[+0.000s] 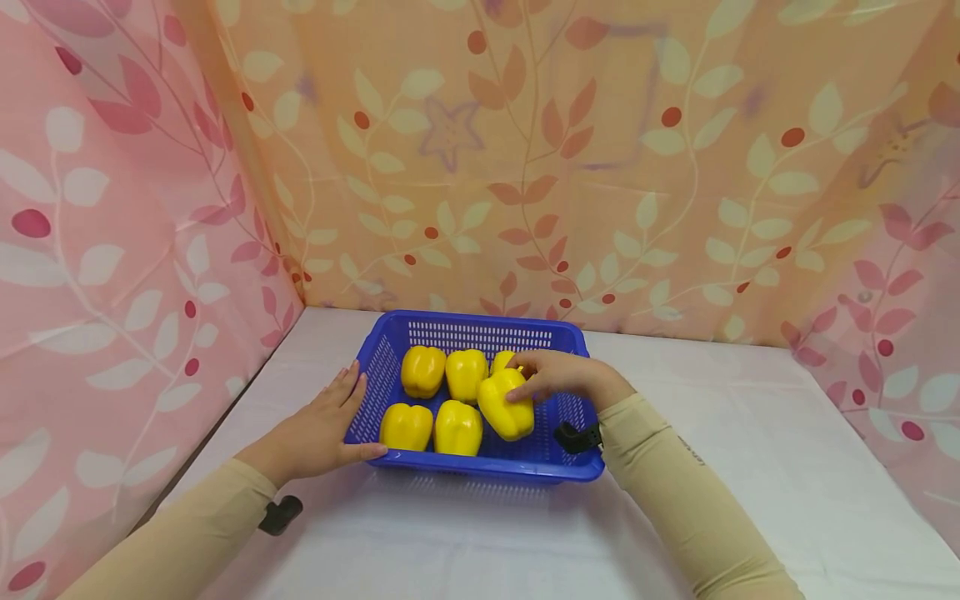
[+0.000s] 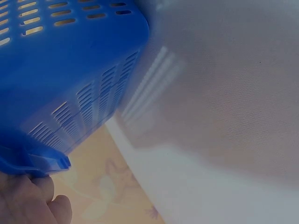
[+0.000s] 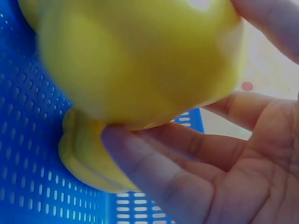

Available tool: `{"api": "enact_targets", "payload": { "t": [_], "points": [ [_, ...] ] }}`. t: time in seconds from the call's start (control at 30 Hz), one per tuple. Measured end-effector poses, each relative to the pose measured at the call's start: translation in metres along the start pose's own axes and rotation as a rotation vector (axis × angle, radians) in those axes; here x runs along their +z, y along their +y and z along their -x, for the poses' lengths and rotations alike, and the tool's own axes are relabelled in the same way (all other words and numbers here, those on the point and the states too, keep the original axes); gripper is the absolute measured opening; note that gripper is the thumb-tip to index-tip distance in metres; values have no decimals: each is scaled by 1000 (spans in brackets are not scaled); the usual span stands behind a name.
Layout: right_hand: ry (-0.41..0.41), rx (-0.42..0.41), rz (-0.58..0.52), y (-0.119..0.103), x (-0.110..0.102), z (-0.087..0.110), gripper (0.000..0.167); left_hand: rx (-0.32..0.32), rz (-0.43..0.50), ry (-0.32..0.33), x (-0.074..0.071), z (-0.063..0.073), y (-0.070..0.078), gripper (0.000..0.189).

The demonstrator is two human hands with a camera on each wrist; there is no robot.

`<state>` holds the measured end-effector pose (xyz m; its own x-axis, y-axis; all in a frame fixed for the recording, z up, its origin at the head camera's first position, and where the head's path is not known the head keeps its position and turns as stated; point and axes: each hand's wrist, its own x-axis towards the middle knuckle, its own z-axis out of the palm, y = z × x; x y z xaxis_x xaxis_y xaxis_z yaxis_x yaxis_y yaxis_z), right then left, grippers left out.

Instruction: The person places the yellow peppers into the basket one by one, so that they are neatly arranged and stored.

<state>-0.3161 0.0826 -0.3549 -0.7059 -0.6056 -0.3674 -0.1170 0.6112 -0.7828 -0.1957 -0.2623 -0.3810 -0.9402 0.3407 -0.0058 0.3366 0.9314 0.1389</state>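
Observation:
A yellow bell pepper (image 1: 507, 406) is pinched between the thumb and fingers of my right hand (image 1: 558, 375), tilted above the floor of a blue plastic basket (image 1: 480, 468). Up close in the right wrist view, the held pepper (image 3: 140, 60) fills the top, with another pepper (image 3: 88, 154) behind it. Several more yellow peppers (image 1: 423, 371) sit in the basket, in a back row and a front row; one at the back is partly hidden by my right hand. My left hand (image 1: 318, 433) rests against the basket's left side, fingers extended along the rim and thumb at the near-left corner.
The basket stands on a white-covered table (image 1: 720, 433). Behind it hangs an orange leaf-patterned cloth (image 1: 480, 167), and pink patterned cloths (image 1: 127, 250) flank both sides. A black strap piece (image 1: 577, 437) on my right wrist hangs over the basket's right end.

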Motion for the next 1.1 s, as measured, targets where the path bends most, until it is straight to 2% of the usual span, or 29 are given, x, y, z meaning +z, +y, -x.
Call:
{"api": "enact_targets", "payload": {
  "t": [0.13,0.53,1.1],
  "points": [
    [-31,32,20,1,3,0,61,0,2,0,-1,0,1,115],
    [-113,69,-3,2,6,-3,48,-15,3,-12,-1,0,1,114],
    [-182,133,31,10,9,-9,48,-12,-4,-6,2,-1,-1,114]
  ]
}}
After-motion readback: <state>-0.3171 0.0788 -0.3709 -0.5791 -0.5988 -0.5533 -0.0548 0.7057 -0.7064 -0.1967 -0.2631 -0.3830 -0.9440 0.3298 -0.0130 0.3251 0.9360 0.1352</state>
